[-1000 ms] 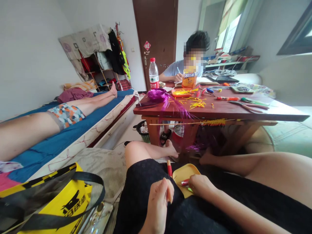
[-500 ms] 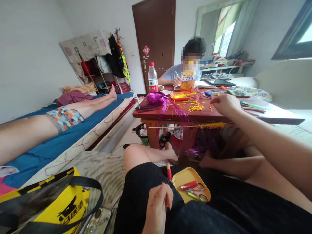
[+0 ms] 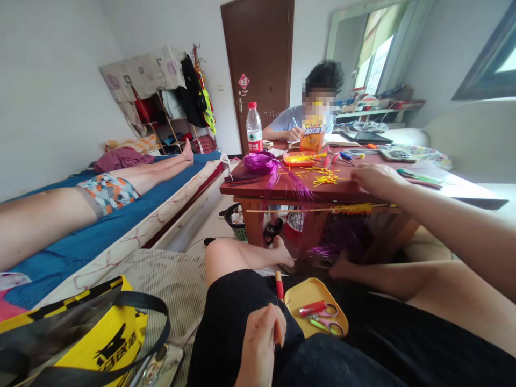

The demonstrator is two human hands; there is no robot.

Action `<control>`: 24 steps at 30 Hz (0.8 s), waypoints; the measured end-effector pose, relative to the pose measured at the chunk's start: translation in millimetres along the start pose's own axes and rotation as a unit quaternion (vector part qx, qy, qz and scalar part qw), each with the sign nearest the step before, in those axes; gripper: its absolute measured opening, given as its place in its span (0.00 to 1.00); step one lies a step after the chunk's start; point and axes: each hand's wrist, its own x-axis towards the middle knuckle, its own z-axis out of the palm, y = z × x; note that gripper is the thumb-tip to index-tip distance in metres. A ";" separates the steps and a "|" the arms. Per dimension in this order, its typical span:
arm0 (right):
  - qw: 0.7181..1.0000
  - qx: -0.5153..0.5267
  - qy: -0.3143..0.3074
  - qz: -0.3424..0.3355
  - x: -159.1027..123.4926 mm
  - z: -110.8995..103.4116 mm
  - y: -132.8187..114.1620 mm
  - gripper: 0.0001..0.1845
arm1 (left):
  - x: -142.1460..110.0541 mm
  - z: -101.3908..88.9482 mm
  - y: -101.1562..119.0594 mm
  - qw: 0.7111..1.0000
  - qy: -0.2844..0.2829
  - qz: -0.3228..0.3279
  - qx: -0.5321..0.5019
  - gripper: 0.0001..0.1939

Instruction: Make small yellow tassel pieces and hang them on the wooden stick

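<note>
While my left hand point(image 3: 263, 333) is curled closed in the lower middle, my right hand point(image 3: 377, 180) reaches onto the table point(image 3: 237, 186), right of centre.
What either hand holds, I cannot tell. Yellow tray point(image 3: 294, 293) sits on my lap, perhaps so its raised rim keeps scissors point(image 3: 332, 310) together. Yellow stems point(image 3: 324, 177) lie left of my right hand; between table edge and tray, some open room remains.

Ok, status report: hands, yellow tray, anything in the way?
Left hand closed, contents unclear. Right hand at tabletop, near yellow pieces. Yellow tray holds scissors. Neither hand covering it.
</note>
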 end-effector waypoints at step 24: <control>0.560 0.692 -0.391 0.233 -263.5 3.0 -177.0 0.16 | -10.1 8.7 17.2 0.979 -0.006 0.041 0.200 0.13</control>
